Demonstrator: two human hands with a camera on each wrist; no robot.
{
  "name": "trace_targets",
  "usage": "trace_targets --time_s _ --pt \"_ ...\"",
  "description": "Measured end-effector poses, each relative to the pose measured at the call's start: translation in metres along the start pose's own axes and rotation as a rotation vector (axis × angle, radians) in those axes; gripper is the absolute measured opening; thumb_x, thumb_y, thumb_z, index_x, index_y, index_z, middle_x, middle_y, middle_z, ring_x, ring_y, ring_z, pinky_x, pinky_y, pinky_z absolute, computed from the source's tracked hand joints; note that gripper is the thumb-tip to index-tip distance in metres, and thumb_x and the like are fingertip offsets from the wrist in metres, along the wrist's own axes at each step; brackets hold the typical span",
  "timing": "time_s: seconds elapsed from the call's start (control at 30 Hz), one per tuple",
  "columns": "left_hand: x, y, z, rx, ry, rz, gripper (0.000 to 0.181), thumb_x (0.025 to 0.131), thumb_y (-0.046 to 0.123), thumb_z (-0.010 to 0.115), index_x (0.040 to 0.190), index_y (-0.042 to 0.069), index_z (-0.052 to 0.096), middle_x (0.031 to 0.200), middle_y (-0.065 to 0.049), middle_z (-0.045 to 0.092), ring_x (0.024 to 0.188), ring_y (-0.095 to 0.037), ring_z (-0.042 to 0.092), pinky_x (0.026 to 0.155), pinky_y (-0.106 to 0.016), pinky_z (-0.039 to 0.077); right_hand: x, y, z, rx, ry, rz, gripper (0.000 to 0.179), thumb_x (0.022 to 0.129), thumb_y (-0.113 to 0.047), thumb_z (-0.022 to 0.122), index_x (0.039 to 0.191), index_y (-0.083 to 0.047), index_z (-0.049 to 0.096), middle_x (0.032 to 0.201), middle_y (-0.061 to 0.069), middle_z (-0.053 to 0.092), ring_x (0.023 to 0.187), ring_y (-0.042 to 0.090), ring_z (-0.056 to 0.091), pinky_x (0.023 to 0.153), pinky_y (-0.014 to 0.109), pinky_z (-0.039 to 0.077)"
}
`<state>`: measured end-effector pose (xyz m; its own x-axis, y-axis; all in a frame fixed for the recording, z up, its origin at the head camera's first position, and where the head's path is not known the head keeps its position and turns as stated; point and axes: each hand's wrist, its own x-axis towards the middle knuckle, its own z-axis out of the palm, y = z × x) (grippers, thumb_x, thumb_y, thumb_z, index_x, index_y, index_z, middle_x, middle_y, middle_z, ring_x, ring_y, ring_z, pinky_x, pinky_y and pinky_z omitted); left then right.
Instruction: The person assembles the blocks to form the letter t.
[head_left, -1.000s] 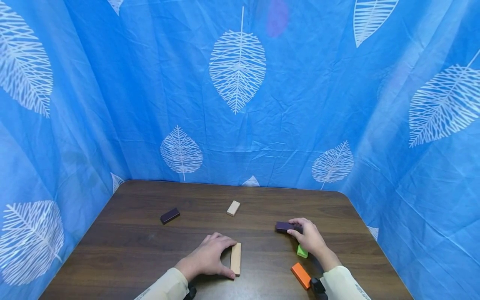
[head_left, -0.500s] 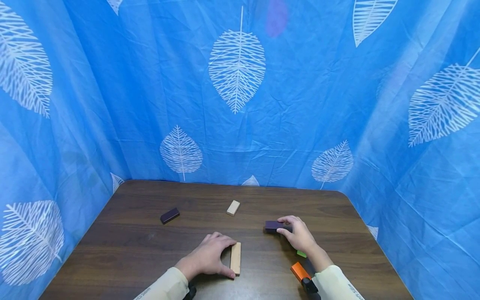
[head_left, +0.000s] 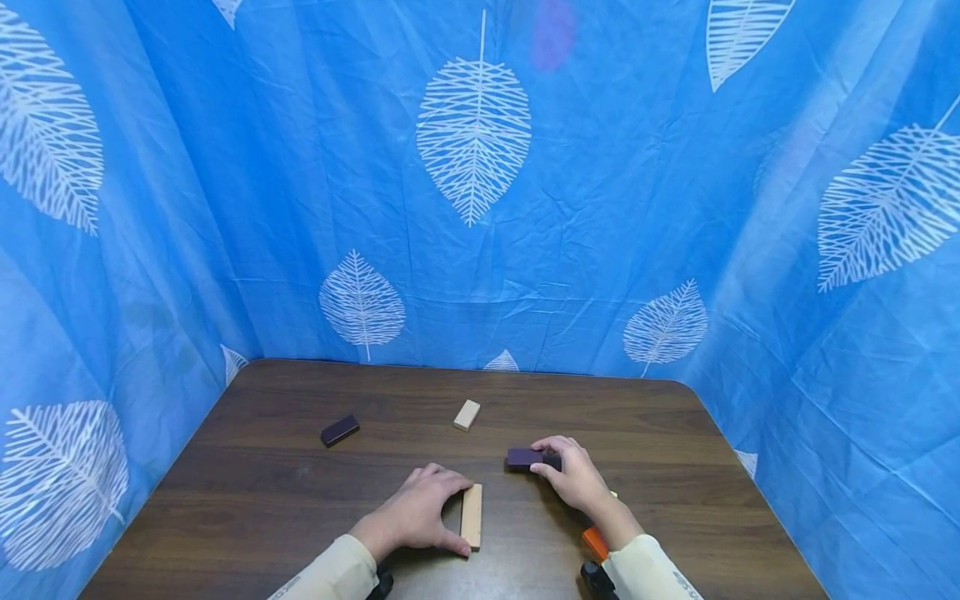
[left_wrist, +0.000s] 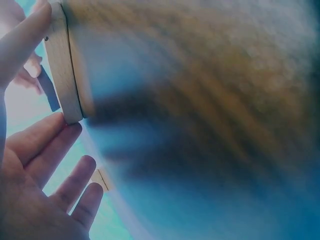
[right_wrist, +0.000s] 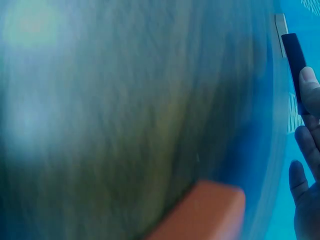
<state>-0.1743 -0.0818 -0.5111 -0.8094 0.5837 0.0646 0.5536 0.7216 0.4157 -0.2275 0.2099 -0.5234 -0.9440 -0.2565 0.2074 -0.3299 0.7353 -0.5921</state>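
My left hand (head_left: 420,510) spans a light wooden block (head_left: 471,517) lying on the table, thumb at its near end and fingers at its far end. In the left wrist view that wooden block (left_wrist: 64,70) sits between thumb and fingertips. To the right, my right hand (head_left: 577,475) pinches a dark purple block (head_left: 523,459) by its right part, thumb on the near side. The right wrist view shows this purple block (right_wrist: 295,65) jutting past the thumb. The held end is hidden by the fingers.
A second dark block (head_left: 340,431) lies on the left of the brown table (head_left: 247,500), and a small pale wooden block (head_left: 467,415) further back. Under my right forearm, an orange block (head_left: 595,543) shows partly. A blue leaf-print curtain (head_left: 480,267) surrounds the table.
My right hand has carried the purple block leftward, toward the wooden block. The forearm now covers most of the green block and part of the orange one. My left hand has stayed put.
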Motion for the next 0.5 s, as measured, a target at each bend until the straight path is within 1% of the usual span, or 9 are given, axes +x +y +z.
trace_targets --time_s 0.2,0.37,0.5 --pt "0.000 0.000 0.000 -0.005 -0.005 0.003 0.091 0.067 0.067 0.084 0.135 0.010 0.063 0.130 0.001 0.063 0.117 -0.021 0.051 0.101 -0.044 0.039 -0.001 -0.006 0.011 0.009 -0.006 -0.035 0.022 0.086 -0.017 0.081 0.106 -0.016 0.072 0.110 0.001 0.068 0.109 0.026 0.058 0.097 0.054 0.040" --pt "0.001 -0.001 0.001 -0.007 -0.014 -0.008 0.091 0.067 0.068 0.083 0.136 0.012 0.063 0.131 0.002 0.063 0.117 -0.020 0.050 0.101 -0.044 0.038 0.000 -0.013 0.017 0.018 -0.026 -0.034 0.022 0.087 -0.017 0.080 0.108 -0.015 0.072 0.112 0.003 0.067 0.110 0.027 0.058 0.097 0.054 0.040" --pt "0.001 -0.001 0.001 -0.010 -0.017 -0.008 0.091 0.067 0.068 0.082 0.136 0.012 0.063 0.131 0.003 0.063 0.117 -0.019 0.050 0.101 -0.044 0.038 0.000 -0.018 0.021 0.033 -0.044 -0.050 0.023 0.088 -0.017 0.079 0.109 -0.014 0.071 0.113 0.005 0.067 0.112 0.029 0.057 0.098 0.055 0.040"
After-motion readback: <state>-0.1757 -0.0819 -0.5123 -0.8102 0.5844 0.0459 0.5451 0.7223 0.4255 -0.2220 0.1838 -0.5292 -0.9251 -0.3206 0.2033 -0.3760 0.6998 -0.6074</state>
